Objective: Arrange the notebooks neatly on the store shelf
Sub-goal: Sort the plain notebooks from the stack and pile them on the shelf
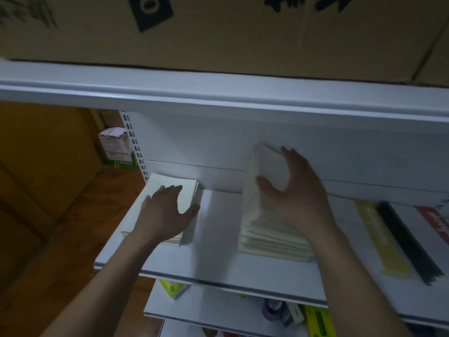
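Two piles of pale cream notebooks lie on a white store shelf [218,244]. The low left pile [160,190] sits at the shelf's left end, and my left hand [167,210] rests flat on top of it with straight fingers. The taller right pile [267,237] lies in the shelf's middle. My right hand [294,188] grips the top notebooks [267,166] of that pile, thumb in front and fingers over the far edge, tilting them up off the stack.
Yellow and black long packs [398,242] and a red-printed item [435,220] lie at the shelf's right. Cardboard boxes [218,32] sit on the shelf above. A lower shelf [218,310] holds small goods. Stacked boxes [116,147] stand left behind the upright.
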{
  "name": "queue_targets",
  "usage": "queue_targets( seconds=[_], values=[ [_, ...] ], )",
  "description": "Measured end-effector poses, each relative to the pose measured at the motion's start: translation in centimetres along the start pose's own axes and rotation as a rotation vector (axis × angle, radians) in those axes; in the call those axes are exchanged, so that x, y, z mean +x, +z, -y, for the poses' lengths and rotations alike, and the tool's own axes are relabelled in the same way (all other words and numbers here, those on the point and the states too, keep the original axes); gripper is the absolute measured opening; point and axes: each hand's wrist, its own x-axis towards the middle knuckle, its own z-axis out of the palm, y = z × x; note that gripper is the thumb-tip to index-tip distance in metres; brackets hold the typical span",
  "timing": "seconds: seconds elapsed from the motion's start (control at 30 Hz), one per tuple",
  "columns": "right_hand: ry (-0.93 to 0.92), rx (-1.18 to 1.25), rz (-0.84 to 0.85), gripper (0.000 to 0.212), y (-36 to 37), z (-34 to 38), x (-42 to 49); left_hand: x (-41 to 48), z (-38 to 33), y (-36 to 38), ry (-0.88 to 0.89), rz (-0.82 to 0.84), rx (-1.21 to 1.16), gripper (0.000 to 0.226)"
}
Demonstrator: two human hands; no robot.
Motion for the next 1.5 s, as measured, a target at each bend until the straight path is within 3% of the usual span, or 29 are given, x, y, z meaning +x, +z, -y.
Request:
queue_targets(
  seconds=[0.1, 0.17, 0.5, 0.63, 0.83, 1.0, 1.27, 1.37, 1.5],
  values=[
    [-0.227, 0.036, 0.149, 0.08, 3.5, 4.8, -1.5, 0.2, 3.0, -0.2, 0.0, -0.043, 0.114, 0.078],
    [-0.258, 0.056, 0.246, 0.079, 6.6, 6.7, -1.9, 0.3, 4.7, -0.3, -0.001, -0.061, 0.168, 0.079],
    [0.124, -0.025, 0.552, 0.059, 18.9, 6.3, -1.4, 0.4, 12.3, 1.7, -0.092, 0.051, 0.154, 0.066],
    [0.307, 0.141, 0.481, 0.052, 22.2, 6.5, -1.1, 0.4, 12.8, 3.3, -0.127, 0.048, 0.079, 0.072],
    [0.507, 0.252, 0.299, 0.033, 24.1, 5.7, -0.9, 0.2, 13.3, 4.3, -0.025, 0.006, 0.186, 0.09],
    [0.622, 0.423, 0.154, 0.028, 23.2, 4.2, -1.7, 1.1, 13.6, 4.4, 0.003, -0.128, 0.119, 0.074],
    [0.686, 0.662, 0.052, 0.031, 21.2, 2.7, -2.1, 4.0, 14.3, 3.3, -0.095, -0.016, 0.009, 0.051],
    [0.693, 0.713, 0.094, 0.034, 21.5, 2.8, -2.4, 4.6, 14.2, 2.3, -0.13, 0.057, -0.138, 0.051],
    [0.668, 0.748, 0.218, 0.038, 22.2, 3.5, -2.9, 3.5, 12.9, 1.8, -0.016, 0.122, -0.528, 0.022]
  ],
)
